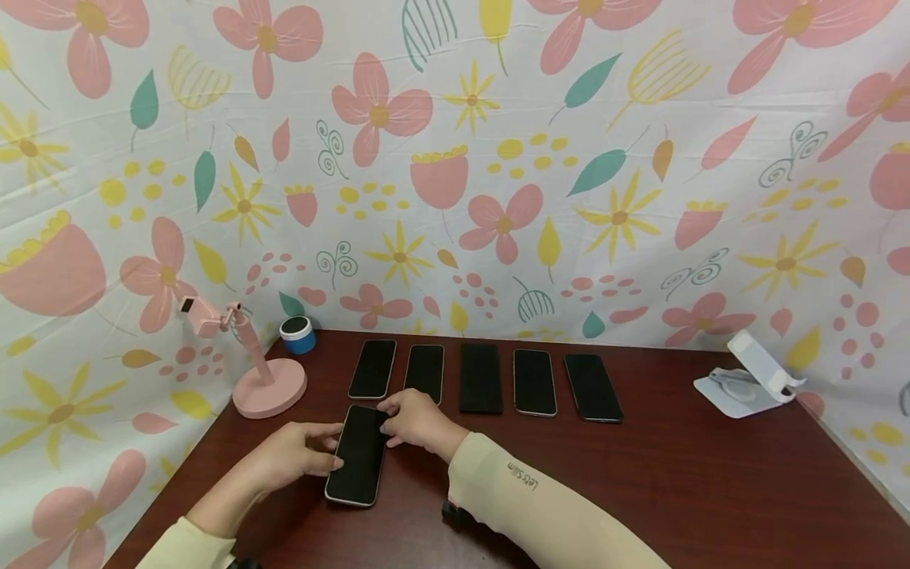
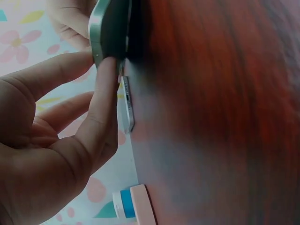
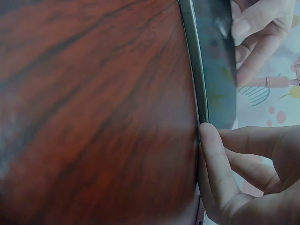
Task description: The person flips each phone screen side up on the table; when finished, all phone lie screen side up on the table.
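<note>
A black-screened smartphone [image 1: 358,457] lies between the two hands, at the left front of the row of phones. The left hand [image 1: 293,457] pinches its left long edge, thumb at the screen side, fingers higher up. In the left wrist view this phone [image 2: 110,33] has a pale metal rim, with the left fingertips [image 2: 107,65] at it. My right hand [image 1: 421,425] grips the upper right part of the phone. In the right wrist view the right thumb [image 3: 210,133] presses on the metal side of the phone [image 3: 220,89], other fingers bent beyond it.
Behind the hands, a row of several phones includes a left one [image 1: 373,369], a middle one [image 1: 480,378] and a right one [image 1: 593,387]. A pink phone stand [image 1: 270,387] and blue jar [image 1: 298,336] stand left. A white folding stand [image 1: 746,383] stands right, by the patterned cloth.
</note>
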